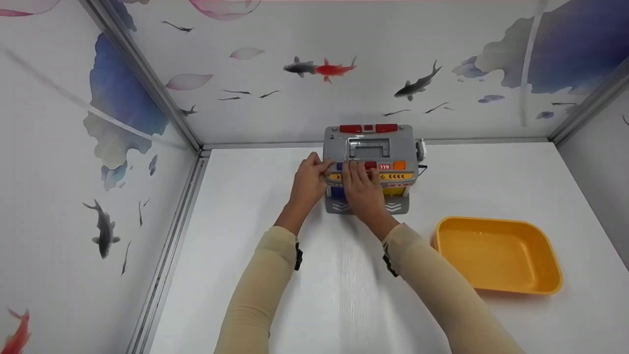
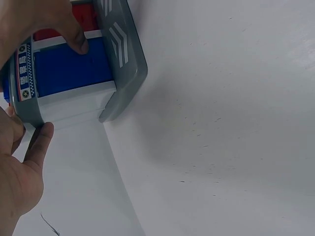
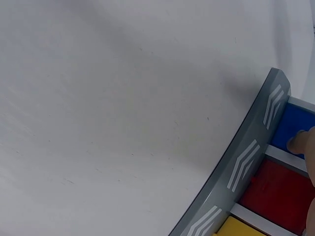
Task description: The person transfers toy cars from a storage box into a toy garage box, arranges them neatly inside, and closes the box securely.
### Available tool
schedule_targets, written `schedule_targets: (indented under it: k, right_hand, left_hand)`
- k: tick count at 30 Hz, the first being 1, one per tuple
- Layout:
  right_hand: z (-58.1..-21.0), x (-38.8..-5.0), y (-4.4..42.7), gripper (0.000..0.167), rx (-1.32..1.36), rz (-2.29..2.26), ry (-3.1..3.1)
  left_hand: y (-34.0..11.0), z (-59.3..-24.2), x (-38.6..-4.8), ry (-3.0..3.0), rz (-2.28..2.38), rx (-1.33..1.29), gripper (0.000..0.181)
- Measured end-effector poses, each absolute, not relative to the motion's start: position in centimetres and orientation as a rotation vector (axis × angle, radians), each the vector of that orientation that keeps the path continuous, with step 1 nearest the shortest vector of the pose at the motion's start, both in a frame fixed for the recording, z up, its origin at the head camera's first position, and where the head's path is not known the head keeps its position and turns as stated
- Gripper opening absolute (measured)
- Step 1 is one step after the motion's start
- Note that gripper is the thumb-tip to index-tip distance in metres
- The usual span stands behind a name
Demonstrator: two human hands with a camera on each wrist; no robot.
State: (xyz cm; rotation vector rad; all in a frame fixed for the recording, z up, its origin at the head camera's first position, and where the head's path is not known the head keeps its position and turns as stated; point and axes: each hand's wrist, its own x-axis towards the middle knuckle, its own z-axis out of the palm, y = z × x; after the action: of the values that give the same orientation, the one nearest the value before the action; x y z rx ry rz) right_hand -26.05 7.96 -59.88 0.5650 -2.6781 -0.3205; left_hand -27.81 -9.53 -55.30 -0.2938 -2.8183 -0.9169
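Note:
A grey toy garage (image 1: 339, 140) stands near the back wall, with blue, red and yellow doors and a row of coloured buttons. My left hand (image 1: 308, 181) grips its left front corner; in the left wrist view, a finger lies along that corner (image 2: 30, 114). My right hand (image 1: 362, 189) is bent over the front edge. Its fingers lie among the buttons, partly covering them, while a thumb rests by the blue door (image 2: 74, 69). Below the doors a grey ramp (image 3: 244, 164) with white chevrons slopes to the table. The right wrist view shows only part of the right hand.
A yellow plastic tray (image 1: 491, 255) sits on the white table (image 1: 314, 305), right of the right forearm. White walls (image 1: 275, 113) with painted fish close in the back and sides. A small white part (image 1: 421, 150) sticks out from the garage's right side.

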Motion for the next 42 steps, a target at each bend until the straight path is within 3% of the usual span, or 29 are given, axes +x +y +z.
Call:
schedule_targets:
  k: [20,29,42]
  right_hand:
    - [-59.85,-26.11,7.42,0.084,0.518,-0.275,-2.692]
    - [-60.15,-26.11,7.50,0.083,0.524,-0.271,-2.653]
    - [-59.93,-26.07,7.38,0.112,0.514,-0.225,-2.695]
  left_hand:
    - [-9.53,-55.41,-27.89,-2.826,-0.926,-0.297,0.048]
    - [-9.66,-55.36,-27.92,-2.825,-0.901,-0.303,0.040]
    - [-9.72,-55.25,-27.99,-2.837,-0.935,-0.296,0.048]
